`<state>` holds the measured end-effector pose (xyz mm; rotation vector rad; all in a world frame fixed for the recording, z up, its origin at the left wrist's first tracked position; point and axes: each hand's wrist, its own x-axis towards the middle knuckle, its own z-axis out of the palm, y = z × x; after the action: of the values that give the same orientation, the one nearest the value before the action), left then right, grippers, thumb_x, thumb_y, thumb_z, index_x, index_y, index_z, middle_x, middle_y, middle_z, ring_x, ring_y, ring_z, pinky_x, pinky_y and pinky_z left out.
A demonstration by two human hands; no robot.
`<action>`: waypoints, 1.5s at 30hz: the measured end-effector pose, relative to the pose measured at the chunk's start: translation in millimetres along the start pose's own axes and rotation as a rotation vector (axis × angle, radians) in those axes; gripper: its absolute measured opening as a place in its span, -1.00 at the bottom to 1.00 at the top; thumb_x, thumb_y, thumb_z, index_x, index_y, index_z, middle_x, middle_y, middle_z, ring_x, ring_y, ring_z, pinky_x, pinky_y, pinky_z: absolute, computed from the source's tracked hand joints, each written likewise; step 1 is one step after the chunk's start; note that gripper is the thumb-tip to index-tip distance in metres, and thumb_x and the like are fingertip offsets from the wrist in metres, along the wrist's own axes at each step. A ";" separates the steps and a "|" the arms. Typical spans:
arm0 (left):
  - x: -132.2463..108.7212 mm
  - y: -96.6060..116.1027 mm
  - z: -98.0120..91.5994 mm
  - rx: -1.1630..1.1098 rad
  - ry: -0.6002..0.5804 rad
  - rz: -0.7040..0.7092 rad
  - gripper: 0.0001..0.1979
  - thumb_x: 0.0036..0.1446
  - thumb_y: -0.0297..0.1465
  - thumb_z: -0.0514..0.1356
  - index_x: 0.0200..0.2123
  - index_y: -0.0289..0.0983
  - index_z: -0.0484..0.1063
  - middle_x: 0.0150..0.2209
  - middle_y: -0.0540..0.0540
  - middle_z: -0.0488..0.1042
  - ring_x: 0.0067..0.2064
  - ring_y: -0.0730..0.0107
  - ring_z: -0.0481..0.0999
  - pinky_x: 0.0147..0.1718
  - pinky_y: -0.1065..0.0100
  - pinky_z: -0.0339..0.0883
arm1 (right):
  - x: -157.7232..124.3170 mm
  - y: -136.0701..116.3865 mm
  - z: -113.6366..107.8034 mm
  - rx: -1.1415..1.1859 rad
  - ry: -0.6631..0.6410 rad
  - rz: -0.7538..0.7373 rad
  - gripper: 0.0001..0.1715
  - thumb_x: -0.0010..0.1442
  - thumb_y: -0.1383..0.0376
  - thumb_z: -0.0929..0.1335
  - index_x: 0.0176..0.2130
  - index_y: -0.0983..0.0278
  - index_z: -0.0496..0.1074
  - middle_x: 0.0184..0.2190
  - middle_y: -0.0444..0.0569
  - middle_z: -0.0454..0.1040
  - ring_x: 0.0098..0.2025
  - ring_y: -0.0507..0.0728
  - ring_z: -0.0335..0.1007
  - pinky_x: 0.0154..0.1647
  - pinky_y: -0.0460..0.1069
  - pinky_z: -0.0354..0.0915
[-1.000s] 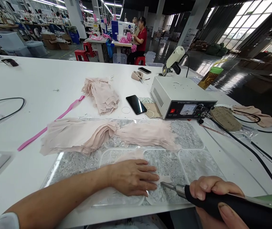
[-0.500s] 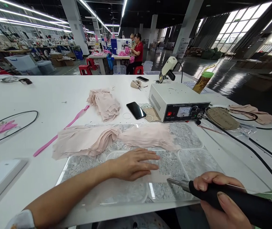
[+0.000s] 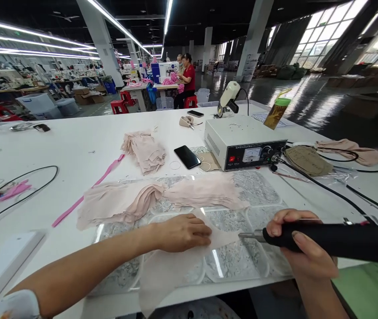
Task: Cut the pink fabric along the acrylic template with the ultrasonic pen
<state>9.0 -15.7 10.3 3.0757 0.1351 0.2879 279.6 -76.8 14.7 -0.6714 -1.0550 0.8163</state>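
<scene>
My left hand [image 3: 182, 231] lies on a thin pale fabric piece [image 3: 179, 261] that is spread over a clear textured cutting plate [image 3: 258, 190], fingers bent and pressing the cloth. My right hand [image 3: 303, 246] is closed around the black handle of a corded cutting tool [image 3: 328, 239]. Its metal tip [image 3: 247, 235] points left at the fabric's right edge, just beyond my left fingertips. A stack of pink-beige fabric pieces [image 3: 162, 197] lies across the far side of the plate.
A white control box [image 3: 242, 141] with a meter stands behind the plate, its cable [image 3: 322, 188] running to the tool. Nearby lie a black phone [image 3: 187, 157], a second fabric pile [image 3: 144, 150], a pink strap [image 3: 86, 190] and a green-capped bottle [image 3: 277, 113]. A person in red sits at a sewing machine behind.
My left hand has pulled the fabric piece nearer and bent its fingers. My right hand has lifted the tool, its handle now level, tip at the cloth's right edge. The view tilted up.
</scene>
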 end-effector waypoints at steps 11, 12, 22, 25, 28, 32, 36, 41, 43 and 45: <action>34.3 -37.0 -10.4 0.052 -0.063 0.334 -0.69 0.37 -0.48 -0.02 0.01 -0.15 0.46 0.13 -0.04 0.40 0.17 0.29 0.35 0.10 0.28 0.24 | 5.5 1.9 -4.7 0.043 -0.003 -0.022 -0.84 0.03 0.22 0.40 -0.31 0.21 0.48 -0.44 -0.08 0.41 -0.59 0.03 0.30 -0.60 -0.01 0.26; 36.8 -39.8 -9.6 0.034 -0.074 0.350 -0.69 0.37 -0.47 -0.01 0.02 -0.12 0.46 0.14 -0.02 0.40 0.19 0.30 0.33 0.14 0.27 0.22 | 5.7 2.1 -4.6 0.045 0.003 -0.021 -0.84 0.04 0.22 0.40 -0.30 0.21 0.47 -0.44 -0.08 0.40 -0.58 0.03 0.30 -0.60 -0.01 0.26; 34.5 -52.9 1.4 -0.027 -0.043 0.398 -0.78 0.34 -0.45 0.06 -0.06 -0.21 0.49 0.09 -0.04 0.45 0.22 0.27 0.30 0.19 0.25 0.19 | 7.3 -0.1 -4.5 0.059 0.003 0.001 -0.82 0.06 0.21 0.38 -0.28 0.21 0.47 -0.44 -0.07 0.38 -0.58 0.03 0.29 -0.60 -0.01 0.27; 35.7 -53.2 0.8 -0.050 -0.054 0.391 -0.78 0.35 -0.43 0.06 -0.12 -0.20 0.51 0.08 -0.04 0.46 0.20 0.28 0.33 0.18 0.26 0.20 | 6.4 0.5 -6.2 0.061 -0.001 0.008 -0.81 0.07 0.22 0.38 -0.27 0.21 0.47 -0.42 -0.06 0.38 -0.57 0.03 0.30 -0.59 0.00 0.27; 38.5 -53.4 -0.1 -0.104 -0.116 0.360 -0.77 0.35 -0.41 0.05 -0.16 -0.15 0.52 0.11 -0.01 0.44 0.22 0.34 0.30 0.21 0.28 0.18 | 5.1 1.5 -8.0 0.053 -0.012 0.013 -0.81 0.08 0.22 0.38 -0.25 0.21 0.46 -0.42 -0.05 0.38 -0.56 0.04 0.31 -0.57 0.00 0.27; 39.7 -55.0 1.6 -0.094 -0.174 0.364 -0.72 0.38 -0.39 0.00 -0.17 -0.16 0.52 0.13 0.04 0.41 0.27 0.32 0.23 0.27 0.28 0.07 | 4.9 3.4 -9.0 0.032 -0.014 0.007 -0.81 0.09 0.23 0.36 -0.24 0.21 0.46 -0.42 -0.05 0.38 -0.55 0.05 0.30 -0.57 0.01 0.26; 37.5 -57.5 3.6 -0.058 -0.142 0.415 -0.75 0.35 -0.45 0.02 -0.12 -0.23 0.51 0.13 -0.01 0.41 0.29 0.24 0.18 0.28 0.25 0.05 | 6.0 4.6 -8.8 0.036 -0.018 0.022 -0.81 0.09 0.23 0.36 -0.24 0.21 0.46 -0.42 -0.05 0.38 -0.55 0.04 0.30 -0.57 0.01 0.27; 36.1 -58.8 1.9 -0.066 -0.159 0.411 -0.74 0.32 -0.51 0.04 -0.08 -0.21 0.50 0.16 0.00 0.38 0.32 0.25 0.13 0.30 0.24 0.00 | 0.3 2.0 -7.5 0.068 -0.006 0.061 -0.80 0.11 0.24 0.35 -0.21 0.21 0.44 -0.39 -0.05 0.36 -0.52 0.03 0.28 -0.53 -0.01 0.29; 36.1 -58.8 1.6 -0.076 -0.170 0.395 -0.73 0.33 -0.51 0.03 -0.09 -0.18 0.50 0.16 0.02 0.38 0.32 0.27 0.13 0.31 0.27 -0.02 | -5.1 0.6 -5.8 0.092 -0.012 0.066 -0.78 0.12 0.22 0.34 -0.20 0.21 0.43 -0.39 -0.06 0.35 -0.51 0.02 0.27 -0.52 -0.01 0.30; 36.0 -58.9 2.2 -0.076 -0.175 0.392 -0.72 0.34 -0.51 0.01 -0.09 -0.18 0.50 0.16 0.02 0.37 0.31 0.27 0.13 0.31 0.26 -0.03 | -10.7 -0.3 -3.5 0.111 -0.014 0.082 -0.78 0.13 0.21 0.33 -0.19 0.21 0.42 -0.39 -0.06 0.34 -0.49 0.02 0.27 -0.51 -0.02 0.31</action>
<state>39.8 46.1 11.3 3.0092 -0.4767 0.0340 280.1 -86.3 8.5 -0.6187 -0.9929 0.9445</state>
